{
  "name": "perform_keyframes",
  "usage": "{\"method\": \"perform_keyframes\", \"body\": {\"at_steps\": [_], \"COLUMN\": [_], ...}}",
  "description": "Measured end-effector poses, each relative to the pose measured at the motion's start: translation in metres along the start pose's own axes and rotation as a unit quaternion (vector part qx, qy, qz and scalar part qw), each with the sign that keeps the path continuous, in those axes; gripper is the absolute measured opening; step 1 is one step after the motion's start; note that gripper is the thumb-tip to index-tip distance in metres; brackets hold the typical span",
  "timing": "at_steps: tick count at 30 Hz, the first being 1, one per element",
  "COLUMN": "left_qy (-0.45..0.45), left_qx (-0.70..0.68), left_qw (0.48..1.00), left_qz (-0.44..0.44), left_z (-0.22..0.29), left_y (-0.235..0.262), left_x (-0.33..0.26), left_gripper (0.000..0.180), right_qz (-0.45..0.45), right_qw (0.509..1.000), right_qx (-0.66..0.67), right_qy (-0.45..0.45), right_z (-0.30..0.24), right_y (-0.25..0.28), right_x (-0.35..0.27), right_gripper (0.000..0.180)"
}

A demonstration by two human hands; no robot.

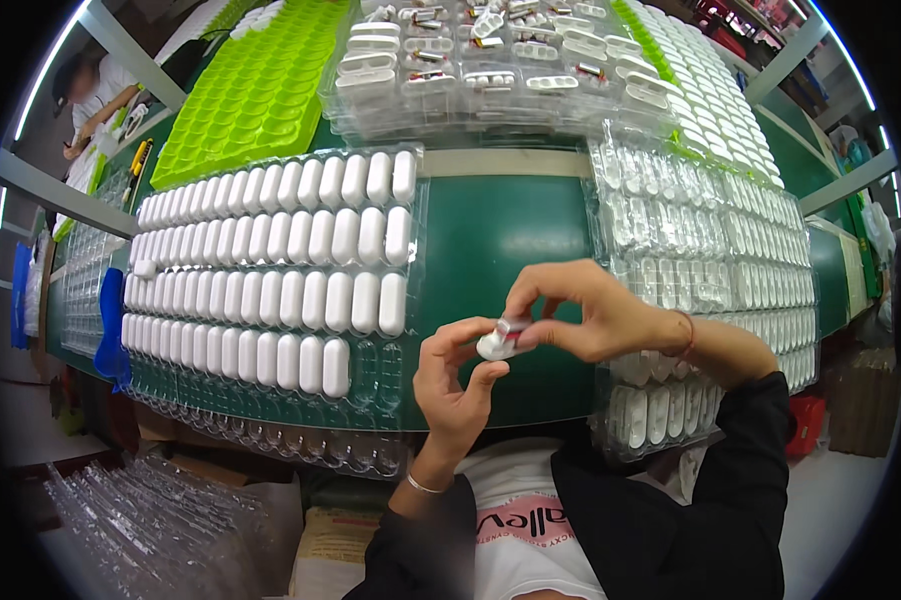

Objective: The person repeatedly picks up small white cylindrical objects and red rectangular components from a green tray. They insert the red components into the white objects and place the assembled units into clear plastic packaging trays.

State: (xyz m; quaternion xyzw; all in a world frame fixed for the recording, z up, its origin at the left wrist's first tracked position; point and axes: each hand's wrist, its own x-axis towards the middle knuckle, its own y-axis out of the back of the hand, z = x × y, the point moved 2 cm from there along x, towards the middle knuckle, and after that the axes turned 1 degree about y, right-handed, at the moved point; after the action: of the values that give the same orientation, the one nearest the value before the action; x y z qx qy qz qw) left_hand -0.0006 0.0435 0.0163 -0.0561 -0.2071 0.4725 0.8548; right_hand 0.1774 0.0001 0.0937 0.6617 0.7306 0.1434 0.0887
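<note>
A small white plastic case part (494, 347) with a red bit and a shiny edge is held in front of me, over the near edge of the green table (510, 235). My left hand (452, 385) grips its left side between thumb and fingers. From the right, my right hand (595, 318) pinches the upper end, at the red and shiny bit, with thumb and forefinger. Fingers cover much of the part, so its inside does not show. On the left lies a clear tray (417, 235) with rows of closed white oblong cases (327, 240).
To the right, clear trays (602, 215) hold rows of white pieces. Stacked clear trays (390, 122) with open cases and small metallic and red parts stand at the back. A bright green tray (240, 95) is behind left. Another person (100, 95) sits far left.
</note>
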Motion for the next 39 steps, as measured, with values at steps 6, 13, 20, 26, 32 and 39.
{"method": "perform_keyframes", "body": {"at_steps": [6, 13, 20, 26, 32, 39], "left_qy": [0.135, 0.085, 0.069, 0.088, 0.069, 0.116], "left_qx": [0.100, 0.168, 0.170, 0.178, 0.185, 0.153], "left_qw": [0.984, 0.980, 0.978, 0.976, 0.974, 0.978], "left_qz": [-0.053, -0.072, -0.096, -0.089, -0.112, -0.081], "left_z": [0.002, 0.001, -0.003, -0.002, -0.002, 0.003], "left_y": [-0.002, -0.004, -0.010, -0.006, -0.012, -0.005], "left_x": [0.001, 0.003, 0.004, 0.001, 0.003, 0.001], "left_gripper": [0.024, 0.009, 0.009, 0.009, 0.008, 0.009], "right_qz": [0.191, 0.313, 0.433, 0.172, 0.176, 0.269], "right_qw": [0.980, 0.909, 0.823, 0.805, 0.722, 0.910], "right_qx": [-0.033, -0.277, -0.325, -0.546, -0.657, -0.261], "right_qy": [-0.040, -0.002, 0.172, 0.155, 0.129, 0.178], "right_z": [0.023, 0.031, 0.075, 0.083, 0.080, 0.030], "right_y": [0.108, 0.192, 0.255, 0.254, 0.240, 0.162], "right_x": [0.108, 0.247, 0.317, 0.257, 0.211, 0.153], "right_gripper": [0.021, 0.024, 0.024, 0.029, 0.043, 0.034]}}
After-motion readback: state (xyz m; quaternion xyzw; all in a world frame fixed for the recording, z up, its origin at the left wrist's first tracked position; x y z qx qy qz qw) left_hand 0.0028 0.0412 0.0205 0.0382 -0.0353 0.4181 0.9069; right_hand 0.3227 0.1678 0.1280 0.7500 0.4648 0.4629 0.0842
